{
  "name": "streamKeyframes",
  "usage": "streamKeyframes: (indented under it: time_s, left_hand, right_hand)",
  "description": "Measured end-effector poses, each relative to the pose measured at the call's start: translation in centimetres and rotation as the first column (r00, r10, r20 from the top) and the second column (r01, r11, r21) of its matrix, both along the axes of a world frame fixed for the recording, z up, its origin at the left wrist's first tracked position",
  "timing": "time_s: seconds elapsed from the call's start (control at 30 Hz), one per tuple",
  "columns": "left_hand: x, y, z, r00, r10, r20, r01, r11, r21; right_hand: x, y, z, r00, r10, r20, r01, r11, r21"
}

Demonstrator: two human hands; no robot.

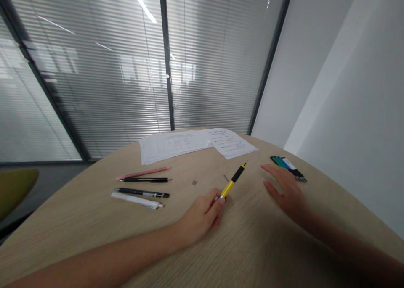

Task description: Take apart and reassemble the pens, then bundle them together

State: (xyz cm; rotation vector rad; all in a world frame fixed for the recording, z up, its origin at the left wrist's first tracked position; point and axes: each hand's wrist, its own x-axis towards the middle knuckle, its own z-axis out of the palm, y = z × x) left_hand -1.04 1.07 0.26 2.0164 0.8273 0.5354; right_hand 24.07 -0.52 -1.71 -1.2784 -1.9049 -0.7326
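My left hand is closed in a pinch on the rear end of a yellow and black mechanical pencil, whose tip points up and away to the right over the wooden table. My right hand lies flat and open on the table to the right of the pencil, fingers stretched toward the left. It holds nothing. A bundle of green, blue and black pens lies just beyond its knuckles.
Several pens lie in a row at the left: a pink one, two black ones and a white one. Printed paper sheets lie at the far edge. Two small dark bits rest mid-table. Glass wall with blinds behind.
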Motion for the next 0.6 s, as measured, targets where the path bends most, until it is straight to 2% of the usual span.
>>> streamKeyframes:
  time_s: [0.1,0.23,0.43,0.6]
  left_hand:
    - [-0.1,-0.1,0.0,0.997,0.014,0.078,-0.013,1.000,-0.008]
    - [-0.2,0.0,-0.3,0.983,0.040,0.180,-0.039,0.999,-0.013]
    - [-0.1,0.1,-0.5,0.982,0.062,0.177,-0.063,0.998,0.000]
    - [0.0,0.1,-0.4,0.988,0.070,0.141,-0.071,0.997,0.006]
  right_hand:
    - [-0.4,0.8,-2.0,0.998,-0.006,-0.065,-0.005,0.986,-0.168]
    - [-1.2,1.2,-3.5,0.998,0.049,-0.039,-0.061,0.918,-0.392]
    - [-2.8,2.2,-2.5,0.996,0.086,0.013,-0.071,0.897,-0.436]
    - [-4.6,4.2,-1.6,1.000,0.028,0.000,-0.025,0.888,-0.459]
